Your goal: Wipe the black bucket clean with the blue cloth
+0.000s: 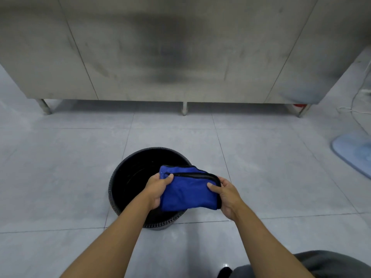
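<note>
Black bucket stands upright on the floor, near centre of view. Round mouth, ribbed or grooved outer wall and rim, matte dark plastic by the look; inside is glossy black with a faint sheen low down, cannot tell if wet.

Blue cloth held over the right half of the bucket's mouth, folded into a rough rectangle. Soft napped fabric, towel-like, deep blue, edged all round with narrow black binding; a black-trimmed fold line runs across its upper part. No label or writing readable on cloth or bucket.

Left hand: grip closed on the cloth's left edge, thumb on top, fingers wrapped beneath. Right hand: grip closed on the cloth's right edge, thumb pressed on the upper face, fingers hidden behind. Both forearms bare.

Floor: large pale grey tiles, thin grout lines, smooth, slightly dusty look.

Behind: brushed steel cabinet, smudged panels, standing on short metal legs. Pale blue mat at right edge. White cable trails on the floor at far right.
</note>
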